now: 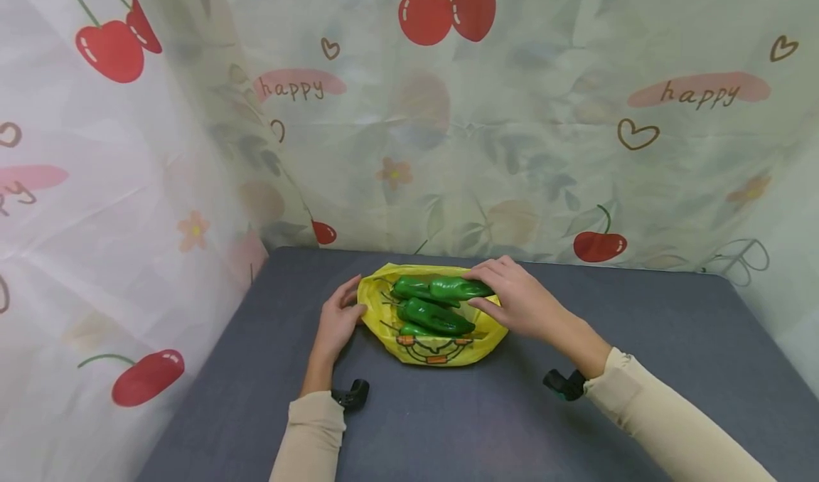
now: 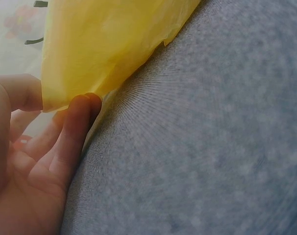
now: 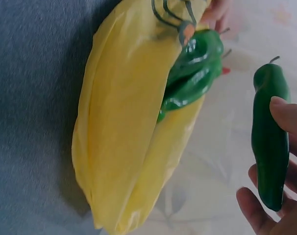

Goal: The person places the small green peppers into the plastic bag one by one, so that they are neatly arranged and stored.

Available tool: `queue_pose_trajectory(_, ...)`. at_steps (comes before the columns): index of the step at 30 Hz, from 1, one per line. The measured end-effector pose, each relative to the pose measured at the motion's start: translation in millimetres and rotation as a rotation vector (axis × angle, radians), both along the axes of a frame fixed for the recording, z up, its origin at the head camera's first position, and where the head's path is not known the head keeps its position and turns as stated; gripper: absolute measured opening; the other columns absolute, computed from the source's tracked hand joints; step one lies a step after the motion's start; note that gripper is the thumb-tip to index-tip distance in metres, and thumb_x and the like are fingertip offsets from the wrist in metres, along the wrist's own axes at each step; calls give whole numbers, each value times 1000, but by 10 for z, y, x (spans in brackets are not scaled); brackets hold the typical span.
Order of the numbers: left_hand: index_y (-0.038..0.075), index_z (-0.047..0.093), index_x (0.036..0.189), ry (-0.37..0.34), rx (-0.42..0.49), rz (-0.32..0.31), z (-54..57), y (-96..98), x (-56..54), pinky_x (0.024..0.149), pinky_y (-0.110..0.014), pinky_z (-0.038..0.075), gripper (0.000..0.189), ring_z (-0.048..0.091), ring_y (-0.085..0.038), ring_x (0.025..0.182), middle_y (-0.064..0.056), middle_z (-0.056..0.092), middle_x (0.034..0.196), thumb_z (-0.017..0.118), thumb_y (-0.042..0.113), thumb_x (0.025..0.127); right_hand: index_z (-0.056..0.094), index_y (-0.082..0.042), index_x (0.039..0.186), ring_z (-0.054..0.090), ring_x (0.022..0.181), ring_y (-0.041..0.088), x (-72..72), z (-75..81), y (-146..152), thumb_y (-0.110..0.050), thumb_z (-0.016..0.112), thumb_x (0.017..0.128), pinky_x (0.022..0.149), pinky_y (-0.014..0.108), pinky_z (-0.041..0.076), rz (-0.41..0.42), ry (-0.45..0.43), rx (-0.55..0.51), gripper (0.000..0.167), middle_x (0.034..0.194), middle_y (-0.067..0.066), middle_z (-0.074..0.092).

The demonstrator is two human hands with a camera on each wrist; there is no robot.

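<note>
A yellow plastic bag (image 1: 491, 341) lies with its mouth spread, several glossy green peppers (image 1: 435, 316) inside, thin stems toward the left. At the bag's left end my left hand (image 1: 338, 318) pinches the edge between thumb and fingers; the left wrist view shows the fingertips at the yellow film (image 2: 109, 44). My right hand (image 1: 520, 298) grips one long green pepper (image 3: 268, 132) by its body, thumb on one side and fingers on the other. In the right wrist view that pepper is held apart from the bag, its stem pointing away from the hand.
The bag rests on a dark grey tabletop (image 1: 448, 418). A curtain (image 1: 480, 148) printed with cherries, hearts and "happy" hangs behind the table and along its left side. Black wrist devices (image 1: 564, 384) sit on both arms below the sleeves.
</note>
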State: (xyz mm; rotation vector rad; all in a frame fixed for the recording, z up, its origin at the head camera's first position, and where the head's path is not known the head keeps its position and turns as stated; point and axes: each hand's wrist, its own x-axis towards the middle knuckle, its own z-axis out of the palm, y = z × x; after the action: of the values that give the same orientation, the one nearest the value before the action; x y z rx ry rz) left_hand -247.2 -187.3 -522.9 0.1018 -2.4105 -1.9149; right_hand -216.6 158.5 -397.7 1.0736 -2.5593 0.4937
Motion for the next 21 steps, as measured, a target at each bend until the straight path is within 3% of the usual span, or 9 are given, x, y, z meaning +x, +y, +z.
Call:
queue_pose_trajectory(11,26,48,153,-5,3,-5,7,-6,5,79,-33,56,63,70,-19,91,-13,60,146,60,8,94,69,-11,121,65,110,25,39,-36,-328,-28,78,90,95,44,53,63,-32,77,37,117,4,72)
queue_pose_trajectory(21,26,48,153,3,13,-10,8,-1,7,77,-31,56,63,70,-19,95,-12,61,144,60,10,93,68,-13,124,63,113,25,129,-58,-554,-31,75,93,94,46,51,29,-83,106,36,117,2,70)
